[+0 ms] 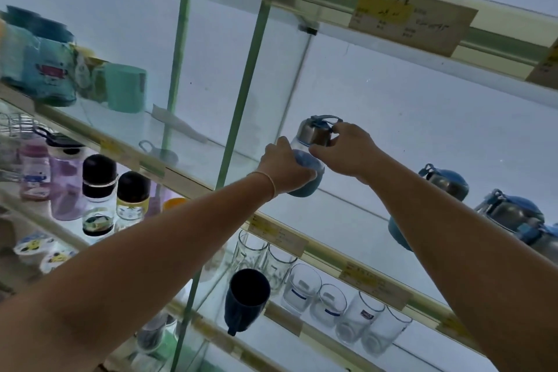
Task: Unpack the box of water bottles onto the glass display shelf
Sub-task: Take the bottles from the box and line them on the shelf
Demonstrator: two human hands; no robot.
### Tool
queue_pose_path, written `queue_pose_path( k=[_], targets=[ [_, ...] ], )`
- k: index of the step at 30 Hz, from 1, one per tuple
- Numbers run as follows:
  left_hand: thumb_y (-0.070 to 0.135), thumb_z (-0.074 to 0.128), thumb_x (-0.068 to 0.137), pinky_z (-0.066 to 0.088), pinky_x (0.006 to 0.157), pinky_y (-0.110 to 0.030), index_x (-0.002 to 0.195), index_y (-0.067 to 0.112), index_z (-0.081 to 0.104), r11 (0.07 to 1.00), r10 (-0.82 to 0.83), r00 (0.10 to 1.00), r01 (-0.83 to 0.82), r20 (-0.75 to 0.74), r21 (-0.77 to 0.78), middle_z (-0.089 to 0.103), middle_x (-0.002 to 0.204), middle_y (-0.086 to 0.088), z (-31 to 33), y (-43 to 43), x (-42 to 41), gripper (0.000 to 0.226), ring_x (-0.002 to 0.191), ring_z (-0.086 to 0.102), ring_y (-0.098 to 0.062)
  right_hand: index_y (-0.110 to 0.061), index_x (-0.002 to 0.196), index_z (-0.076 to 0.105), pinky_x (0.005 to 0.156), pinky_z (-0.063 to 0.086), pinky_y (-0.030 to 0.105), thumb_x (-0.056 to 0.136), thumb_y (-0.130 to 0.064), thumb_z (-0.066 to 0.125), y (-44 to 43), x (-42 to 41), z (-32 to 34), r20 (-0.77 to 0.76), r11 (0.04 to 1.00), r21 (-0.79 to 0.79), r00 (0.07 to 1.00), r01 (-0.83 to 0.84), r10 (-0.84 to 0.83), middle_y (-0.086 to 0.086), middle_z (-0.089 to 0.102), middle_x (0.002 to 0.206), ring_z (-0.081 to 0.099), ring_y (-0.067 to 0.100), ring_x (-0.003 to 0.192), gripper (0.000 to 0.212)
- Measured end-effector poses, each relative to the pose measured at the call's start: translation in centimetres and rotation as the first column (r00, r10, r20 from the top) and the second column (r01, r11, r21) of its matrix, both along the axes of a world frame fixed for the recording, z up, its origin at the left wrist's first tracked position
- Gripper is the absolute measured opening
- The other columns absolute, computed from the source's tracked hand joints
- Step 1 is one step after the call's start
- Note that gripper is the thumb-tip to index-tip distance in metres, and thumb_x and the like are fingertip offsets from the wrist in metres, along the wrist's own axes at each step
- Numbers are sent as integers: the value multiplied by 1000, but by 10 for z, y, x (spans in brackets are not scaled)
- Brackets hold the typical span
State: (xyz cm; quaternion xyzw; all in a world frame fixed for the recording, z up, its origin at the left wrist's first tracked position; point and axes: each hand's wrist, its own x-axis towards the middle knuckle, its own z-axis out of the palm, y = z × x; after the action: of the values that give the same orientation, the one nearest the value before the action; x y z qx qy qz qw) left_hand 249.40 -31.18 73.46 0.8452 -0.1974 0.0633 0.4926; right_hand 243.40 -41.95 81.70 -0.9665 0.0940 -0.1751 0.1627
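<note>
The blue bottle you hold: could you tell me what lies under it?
Only the glass shelf shows beneath the blue bottle; the left hand covers part of its base.

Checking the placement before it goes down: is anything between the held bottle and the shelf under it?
Nothing visible. The bottle, gripped by the left hand and right hand, is over bare glass shelf; the other bottles stand apart at its right.

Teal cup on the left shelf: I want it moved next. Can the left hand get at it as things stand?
Probably not directly. The left hand grips the bottle, and a glass divider stands between it and the teal cup; it would need to let go and come round the front.
</note>
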Motion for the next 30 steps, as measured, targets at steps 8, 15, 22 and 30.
queue_pose_path(
  k=[8,15,22,30],
  targets=[
    [50,76,78,46,101,-37,141,11,37,998,-34,995,29,99,58,54,133,-9,-4,0,2,84,123,52,-24,-18,99,56,60,45,22,77,-30,77,1,-10,4,53,999,50,999,8,-10,0,64,92,58,11,82,33],
    [57,80,69,51,93,-35,137,13,38,992,-123,988,123,89,2,61,123,-6,-10,-9,1,91,111,59,-21,-19,121,55,80,53,31,73,-35,84,-18,-26,5,67,994,108,998,-24,17,1,65,112,62,21,103,59],
    [35,87,68,53,93,-39,143,13,31,933,-344,936,331,-77,-143,59,120,-8,-3,-12,2,96,111,58,-26,-24,125,54,95,49,32,78,-30,78,-33,-37,-3,146,997,-3,987,-71,71,-4,64,119,61,18,111,53],
    [17,83,75,50,97,-38,150,10,22,860,-503,833,456,-231,-229,56,131,-11,0,-13,6,98,117,54,-29,-27,144,46,94,36,23,86,-31,72,-32,-44,-4,171,981,-146,973,-130,154,2,56,137,53,20,121,64]
  ],
)
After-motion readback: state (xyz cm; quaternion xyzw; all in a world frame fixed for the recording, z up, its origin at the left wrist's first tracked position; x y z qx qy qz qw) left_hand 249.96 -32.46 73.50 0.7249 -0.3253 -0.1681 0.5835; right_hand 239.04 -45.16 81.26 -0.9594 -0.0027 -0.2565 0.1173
